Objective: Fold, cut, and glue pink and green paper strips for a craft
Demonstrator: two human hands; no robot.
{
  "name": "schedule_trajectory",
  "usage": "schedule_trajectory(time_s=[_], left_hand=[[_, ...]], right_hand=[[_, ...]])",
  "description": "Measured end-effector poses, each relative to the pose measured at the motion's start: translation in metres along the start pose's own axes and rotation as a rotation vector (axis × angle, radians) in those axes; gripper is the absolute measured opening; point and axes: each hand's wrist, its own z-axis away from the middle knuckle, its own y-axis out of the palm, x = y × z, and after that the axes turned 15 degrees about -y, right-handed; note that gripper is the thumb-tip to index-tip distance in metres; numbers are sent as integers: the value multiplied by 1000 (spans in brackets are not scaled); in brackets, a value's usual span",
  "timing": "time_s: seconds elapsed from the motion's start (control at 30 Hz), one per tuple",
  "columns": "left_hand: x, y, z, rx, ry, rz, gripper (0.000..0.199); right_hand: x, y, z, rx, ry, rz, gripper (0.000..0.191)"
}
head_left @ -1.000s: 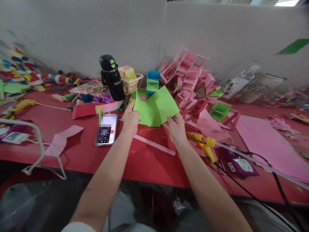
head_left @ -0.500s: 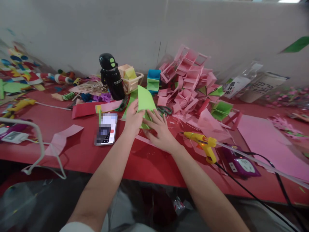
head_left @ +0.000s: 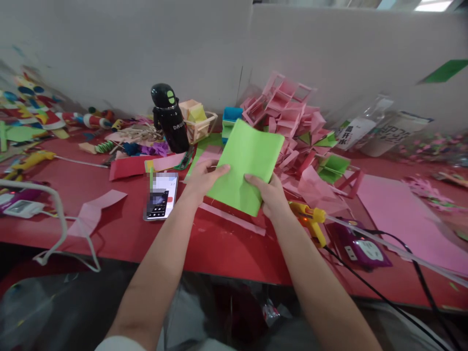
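Note:
A sheet of bright green craft paper [head_left: 248,161] is held between my two hands, tilted above the red table. My left hand [head_left: 202,181] grips its left edge, thumb on top and fingers mostly hidden beneath. On the right side, my right hand [head_left: 269,192] pinches the sheet the same way, with its thumb on the face. A shallow crease or bend runs down the sheet. Just below it, a narrow pink paper strip [head_left: 234,219] lies on the table [head_left: 226,253].
Left of my hands lies a phone [head_left: 163,195], with a black bottle [head_left: 170,117] behind. A yellow glue gun [head_left: 312,222] and a purple power strip [head_left: 361,246] are at right. Pink folded paper pieces [head_left: 288,107] pile up at the back; pink sheets [head_left: 405,214] lie far right.
The green paper has opened out from a curved, edge-on shape to a broad face towards me. My right hand has shifted right and now holds the sheet's right edge.

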Motion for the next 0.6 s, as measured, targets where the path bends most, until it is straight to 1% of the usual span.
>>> schedule_trajectory(time_s=[0.03, 0.1, 0.17, 0.2, 0.23, 0.27, 0.3, 0.37, 0.47, 0.53, 0.6], left_hand=[[-1, -2, 0, 25, 9, 1, 34], [-1, -8, -1, 17, 47, 30, 38], [1, -14, -5, -48, 75, 32, 39], [3, -17, -7, -85, 81, 22, 39], [5, -18, -9, -116, 84, 12, 37], [8, -20, -10, -129, 80, -1, 36], [10, -20, -12, -131, 72, -17, 35], [14, -20, -14, -112, 45, -61, 32], [18, -17, -18, -69, 23, -119, 30], [21, -15, -21, -72, 43, -118, 28], [22, -13, -24, -100, 86, -81, 25]], right_hand=[[2, -1, 1, 43, 14, 14, 54], [5, -1, 5, 184, 70, 38, 54], [7, -1, 9, 344, 144, 55, 56], [7, 0, 10, 402, 175, 61, 56], [7, 0, 10, 433, 195, 64, 55], [6, 0, 10, 431, 202, 61, 53], [5, 0, 9, 404, 199, 53, 51], [3, 0, 5, 308, 174, 34, 49], [1, -2, -1, 171, 163, 42, 51], [0, -2, -2, 125, 170, 67, 53], [0, -1, -1, 125, 168, 82, 53]])
